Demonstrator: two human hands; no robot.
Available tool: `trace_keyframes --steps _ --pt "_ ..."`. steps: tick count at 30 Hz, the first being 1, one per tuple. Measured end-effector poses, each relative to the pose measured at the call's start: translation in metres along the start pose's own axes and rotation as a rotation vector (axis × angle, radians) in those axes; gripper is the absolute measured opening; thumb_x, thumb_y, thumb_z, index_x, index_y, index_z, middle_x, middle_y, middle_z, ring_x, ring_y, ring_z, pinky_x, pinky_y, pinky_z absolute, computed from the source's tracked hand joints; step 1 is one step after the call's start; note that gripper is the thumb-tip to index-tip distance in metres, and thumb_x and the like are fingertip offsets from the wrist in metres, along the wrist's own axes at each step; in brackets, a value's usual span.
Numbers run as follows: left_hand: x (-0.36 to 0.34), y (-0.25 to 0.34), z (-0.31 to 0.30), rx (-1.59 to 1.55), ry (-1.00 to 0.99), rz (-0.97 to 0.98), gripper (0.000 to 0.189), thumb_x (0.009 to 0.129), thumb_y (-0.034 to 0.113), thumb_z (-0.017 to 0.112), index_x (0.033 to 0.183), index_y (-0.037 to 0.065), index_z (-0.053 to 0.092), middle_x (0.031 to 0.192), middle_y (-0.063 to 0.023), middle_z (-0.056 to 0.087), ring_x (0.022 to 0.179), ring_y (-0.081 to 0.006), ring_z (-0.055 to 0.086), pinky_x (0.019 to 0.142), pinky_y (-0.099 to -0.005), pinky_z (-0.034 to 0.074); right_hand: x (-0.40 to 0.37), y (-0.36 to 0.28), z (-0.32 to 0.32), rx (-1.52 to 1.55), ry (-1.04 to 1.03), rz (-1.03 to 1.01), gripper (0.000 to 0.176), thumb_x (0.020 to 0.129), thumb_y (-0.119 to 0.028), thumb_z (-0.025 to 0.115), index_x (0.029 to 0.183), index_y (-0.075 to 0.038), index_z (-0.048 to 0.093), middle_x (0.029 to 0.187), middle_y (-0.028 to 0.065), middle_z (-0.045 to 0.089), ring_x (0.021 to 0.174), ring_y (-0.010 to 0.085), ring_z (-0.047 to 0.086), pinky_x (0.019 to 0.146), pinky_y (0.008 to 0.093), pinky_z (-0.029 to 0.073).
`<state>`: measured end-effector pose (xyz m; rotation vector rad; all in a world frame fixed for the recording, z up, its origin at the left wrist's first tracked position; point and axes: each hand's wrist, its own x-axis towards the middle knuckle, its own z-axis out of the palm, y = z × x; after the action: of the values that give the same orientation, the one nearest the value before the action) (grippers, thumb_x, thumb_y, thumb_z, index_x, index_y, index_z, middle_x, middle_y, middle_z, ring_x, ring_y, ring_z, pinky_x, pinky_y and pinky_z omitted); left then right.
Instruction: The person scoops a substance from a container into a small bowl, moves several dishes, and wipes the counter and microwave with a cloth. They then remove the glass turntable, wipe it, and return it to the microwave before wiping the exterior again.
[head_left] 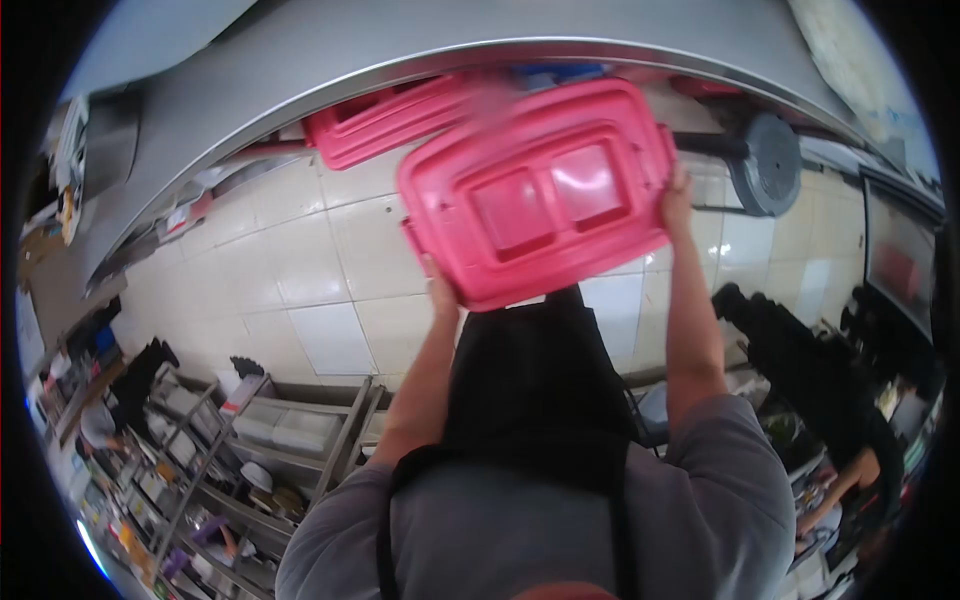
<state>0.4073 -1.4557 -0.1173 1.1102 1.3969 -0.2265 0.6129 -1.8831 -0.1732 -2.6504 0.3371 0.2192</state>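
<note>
A large red plastic lid [545, 205] with two recessed panels is held out in front of the body, tilted, over the tiled floor. My left hand [442, 292] grips its lower left corner, and my right hand [677, 200] is closed on its right edge. The fingers of both hands are partly hidden by the lid. Just past it, under the steel counter, lies another red lid or bin [385, 125], overlapped by the held one and blurred where they meet.
A steel counter [480, 50] curves across the front. At the right is a round grey object [768, 165]. Metal shelving [290, 430] with containers stands behind on the left. Another person in black [810, 370] is at the right, and more people are at the far left.
</note>
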Motion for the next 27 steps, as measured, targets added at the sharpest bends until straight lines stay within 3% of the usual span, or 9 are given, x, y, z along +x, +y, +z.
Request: trace_keyframes --steps 5,9,14,15,20,21,22,25,27 --pt "0.072 0.034 -0.091 0.0 -0.038 0.25 0.102 0.076 0.077 0.037 0.129 -0.01 0.039 0.126 -0.0193 0.049 0.115 -0.029 0.047 0.098 -0.0391 0.037 -0.07 -0.121 0.02 0.081 -0.137 0.166 0.058 0.088 -0.026 0.042 0.14 -0.009 0.021 0.139 0.019 0.03 0.118 0.0386 0.041 0.096 0.0511 0.035" --pt "0.094 0.108 -0.153 0.204 0.116 0.011 0.081 0.077 0.074 0.043 0.105 0.0 0.055 0.086 -0.0084 0.057 0.075 -0.0188 0.055 0.059 -0.0349 0.047 -0.105 -0.197 0.021 0.383 -0.149 0.14 0.059 0.087 -0.02 0.045 0.138 -0.006 0.02 0.126 0.0314 0.04 0.11 0.049 0.043 0.095 0.0488 0.037" --pt "0.093 0.12 -0.17 0.211 0.107 0.112 0.08 0.08 0.069 0.045 0.127 0.005 0.044 0.103 -0.0122 0.055 0.089 -0.0224 0.054 0.081 -0.038 0.047 -0.104 -0.189 0.035 0.56 -0.486 0.125 0.062 0.084 -0.017 0.054 0.139 -0.015 0.024 0.109 0.0248 0.056 0.098 0.0419 0.055 0.087 0.0483 0.043" --pt "0.017 0.118 -0.106 0.034 0.104 0.438 0.057 0.087 0.056 0.047 0.106 0.003 0.057 0.083 -0.0093 0.061 0.067 -0.0175 0.059 0.048 -0.0251 0.044 -0.1 -0.174 0.029 0.577 -0.465 0.135 0.062 0.084 -0.017 0.054 0.139 -0.015 0.024 0.109 0.0248 0.056 0.098 0.0419 0.055 0.087 0.0483 0.043" --pt "-0.11 0.089 0.065 0.776 0.094 1.171 0.046 0.085 0.023 0.062 0.122 -0.001 0.048 0.135 -0.0195 0.037 0.124 -0.032 0.036 0.102 -0.0431 0.03 -0.084 -0.016 -0.014 0.815 -0.413 -0.052 0.06 0.077 -0.017 0.056 0.135 -0.022 0.039 0.083 0.0036 0.058 0.066 0.01 0.055 0.054 0.0278 0.048" --pt "-0.159 0.101 0.123 0.854 -0.029 1.337 0.049 0.083 0.02 0.064 0.124 -0.001 0.047 0.139 -0.0199 0.031 0.128 -0.0334 0.031 0.106 -0.0447 0.024 -0.083 0.045 0.016 1.006 -0.295 0.272 0.051 0.079 -0.029 0.059 0.126 -0.013 0.046 0.081 0.0042 0.058 0.061 0.0115 0.053 0.046 0.0282 0.045" --pt "-0.192 0.119 0.172 0.912 -0.087 1.59 0.052 0.082 0.019 0.065 0.126 0.0 0.045 0.139 -0.0199 0.033 0.128 -0.0338 0.032 0.106 -0.0453 0.025 -0.07 0.069 -0.018 1.209 -0.286 0.702 0.032 0.086 -0.034 0.055 0.109 -0.012 0.05 0.091 0.0044 0.055 0.093 0.0167 0.05 0.086 0.0315 0.044" --pt "-0.25 0.182 0.289 0.911 -0.173 2.121 0.064 0.076 0.024 0.07 0.129 0.001 0.042 0.137 -0.0197 0.035 0.124 -0.0361 0.036 0.101 -0.0452 0.03 -0.038 0.283 0.047 0.416 0.351 0.338 0.055 0.091 -0.055 0.034 0.121 -0.01 0.043 0.076 0.0101 0.055 0.063 0.0186 0.055 0.056 0.0326 0.048" --pt "-0.261 0.23 0.343 1.103 -0.208 2.108 0.074 0.07 0.03 0.074 0.129 0.0 0.04 0.135 -0.0201 0.038 0.117 -0.0377 0.041 0.096 -0.0441 0.034 0.001 0.26 -0.116 0.751 0.32 0.892 0.059 0.091 -0.054 0.032 0.133 -0.012 0.034 0.09 0.018 0.06 0.076 0.0329 0.061 0.06 0.0448 0.05"
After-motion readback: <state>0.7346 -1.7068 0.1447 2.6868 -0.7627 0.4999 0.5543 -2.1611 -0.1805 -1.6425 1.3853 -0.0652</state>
